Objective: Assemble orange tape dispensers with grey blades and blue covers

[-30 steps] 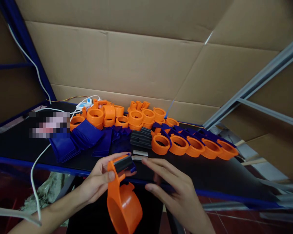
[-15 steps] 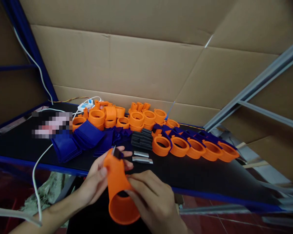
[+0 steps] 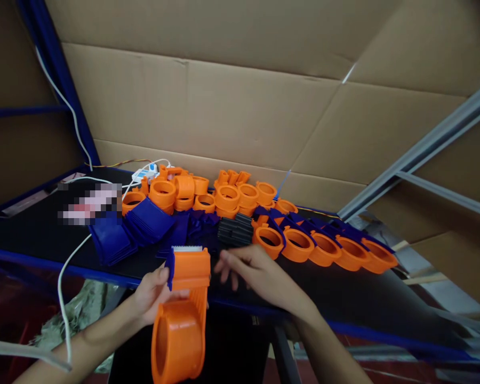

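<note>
Left hand (image 3: 147,298) is clamping orange plastic dispenser (image 3: 187,312) at 7 o'clock, fingers (image 3: 159,278) closed, ring (image 3: 190,346) sitting below toothed metal blade (image 3: 187,248). Right hand (image 3: 248,266) is hovering at dispenser's 2 o'clock, half-curled, looking empty.

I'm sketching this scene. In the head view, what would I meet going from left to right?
Leftmost stack of blue sheets, orange dispenser in the left hand, black tubes, row of orange dispensers.

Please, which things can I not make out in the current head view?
In the head view:
Left hand: partly hidden behind its orange holder.
The orange holder: cut off by the bottom edge.
Right hand: blurred; cannot tell whether it holds something small.
Pixelated patch: mosaic hides what lies there.
</note>
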Demonstrator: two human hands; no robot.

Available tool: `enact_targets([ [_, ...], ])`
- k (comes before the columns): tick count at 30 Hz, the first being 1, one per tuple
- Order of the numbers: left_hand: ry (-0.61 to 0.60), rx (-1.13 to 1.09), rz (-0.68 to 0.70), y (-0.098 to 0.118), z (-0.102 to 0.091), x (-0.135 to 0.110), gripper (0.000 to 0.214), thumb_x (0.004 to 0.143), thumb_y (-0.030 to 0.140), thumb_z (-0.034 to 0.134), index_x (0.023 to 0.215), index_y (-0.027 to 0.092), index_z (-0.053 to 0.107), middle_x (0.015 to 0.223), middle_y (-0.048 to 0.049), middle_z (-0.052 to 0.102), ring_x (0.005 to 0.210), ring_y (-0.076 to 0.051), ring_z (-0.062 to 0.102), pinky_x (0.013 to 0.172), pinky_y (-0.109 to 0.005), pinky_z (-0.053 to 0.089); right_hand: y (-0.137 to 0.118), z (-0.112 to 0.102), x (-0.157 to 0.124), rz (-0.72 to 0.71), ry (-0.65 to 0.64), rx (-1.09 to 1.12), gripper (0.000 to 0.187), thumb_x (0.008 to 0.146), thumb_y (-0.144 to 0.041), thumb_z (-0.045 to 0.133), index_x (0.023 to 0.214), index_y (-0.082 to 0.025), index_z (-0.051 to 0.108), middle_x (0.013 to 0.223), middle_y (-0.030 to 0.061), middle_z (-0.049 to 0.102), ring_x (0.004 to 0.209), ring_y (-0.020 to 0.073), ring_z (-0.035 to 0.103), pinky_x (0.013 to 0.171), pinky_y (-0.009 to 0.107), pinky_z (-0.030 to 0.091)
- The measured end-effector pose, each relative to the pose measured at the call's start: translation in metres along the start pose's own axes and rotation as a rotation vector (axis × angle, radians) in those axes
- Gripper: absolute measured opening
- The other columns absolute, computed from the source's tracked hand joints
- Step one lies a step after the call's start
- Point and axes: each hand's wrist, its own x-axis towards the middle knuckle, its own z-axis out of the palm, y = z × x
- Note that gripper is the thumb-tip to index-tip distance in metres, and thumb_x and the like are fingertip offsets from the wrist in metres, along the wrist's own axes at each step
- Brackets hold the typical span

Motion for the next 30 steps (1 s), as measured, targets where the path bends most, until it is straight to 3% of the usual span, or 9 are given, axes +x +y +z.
enact_targets([
  [3,0.003,-0.062,-0.015,-0.005,0.006,-0.001,0.064,0.071,0.041,0.079,0.127,0.015,0.064,0.115,-0.0154,0.073,0.093,-0.029,0.072,0.082,-0.041,0.056,-0.001,-0.007,0.037,-0.094,0.168,-0.285,0.043,0.101,-0.046,0.046,0.086,-0.016,0.072,0.076,0.0033,0.07,0.063,0.0132,0.061,0.059,0.024,0.043],
  [6,0.036,-0.083,0.027,-0.011,0.008,-0.001,0.05,0.073,0.034,0.076,0.12,0.018,0.067,0.116,-0.0136,0.074,0.097,-0.03,0.072,0.082,-0.043,0.057,-0.012,0.0,0.084,-0.19,0.19,-0.536,0.027,0.099,-0.038,0.053,0.098,-0.02,0.073,0.095,0.0035,0.074,0.08,0.0155,0.066,0.071,0.026,0.046],
  [10,0.076,-0.081,0.063,-0.011,0.009,-0.003,0.045,0.073,0.028,0.076,0.116,0.018,0.067,0.118,-0.0139,0.074,0.102,-0.031,0.071,0.086,-0.047,0.057,-0.023,0.022,0.138,-0.135,0.149,-0.663,0.03,0.097,-0.043,0.056,0.099,-0.018,0.072,0.099,0.0057,0.072,0.094,0.0226,0.067,0.082,0.036,0.051],
  [15,0.106,-0.046,0.142,-0.004,0.017,0.0,0.046,0.072,0.019,0.073,0.117,0.015,0.068,0.119,-0.0144,0.073,0.108,-0.035,0.069,0.091,-0.049,0.054,-0.019,0.04,0.169,-0.03,0.142,-0.7,0.036,0.096,-0.035,0.06,0.126,-0.016,0.057,0.125,0.0095,0.06,0.105,0.0222,0.063,0.088,0.043,0.055],
  [17,0.115,-0.034,0.172,-0.002,0.019,0.002,0.044,0.073,0.019,0.072,0.116,0.015,0.068,0.12,-0.0141,0.073,0.111,-0.036,0.067,0.094,-0.051,0.053,-0.016,0.04,0.172,-0.025,0.156,-0.687,0.033,0.096,-0.034,0.061,0.123,-0.016,0.06,0.122,0.0094,0.062,0.104,0.0226,0.064,0.087,0.043,0.055],
  [21,0.126,-0.008,0.227,-0.002,0.018,0.006,0.044,0.076,0.02,0.07,0.121,0.017,0.066,0.122,-0.0146,0.071,0.117,-0.036,0.064,0.101,-0.056,0.047,-0.015,0.026,0.168,-0.082,0.236,-0.602,0.016,0.094,-0.03,0.062,0.092,-0.016,0.069,0.094,0.0064,0.071,0.085,0.0197,0.068,0.079,0.034,0.054],
  [23,0.143,0.009,0.257,-0.002,0.017,0.008,0.047,0.078,0.021,0.071,0.124,0.018,0.063,0.122,-0.0154,0.071,0.119,-0.037,0.062,0.103,-0.058,0.044,-0.017,0.014,0.159,-0.111,0.279,-0.549,0.013,0.095,-0.026,0.059,0.091,-0.017,0.067,0.088,0.0036,0.073,0.076,0.0152,0.068,0.075,0.028,0.053],
  [26,0.217,0.038,0.32,-0.003,0.019,0.012,0.047,0.081,0.024,0.071,0.126,0.02,0.061,0.124,-0.0148,0.069,0.121,-0.036,0.061,0.105,-0.058,0.042,-0.021,-0.006,0.129,-0.182,0.396,-0.469,0.01,0.095,-0.026,0.057,0.095,-0.018,0.064,0.088,0.0024,0.072,0.073,0.0124,0.068,0.073,0.024,0.052],
  [30,0.35,0.107,0.413,-0.002,0.023,0.015,0.031,0.085,0.025,0.071,0.114,0.02,0.065,0.122,-0.0116,0.07,0.121,-0.032,0.061,0.105,-0.051,0.044,-0.02,-0.017,0.061,-0.436,0.719,-0.509,0.007,0.091,-0.027,0.064,0.091,-0.019,0.063,0.085,0.004,0.07,0.08,0.0167,0.068,0.075,0.028,0.053],
])
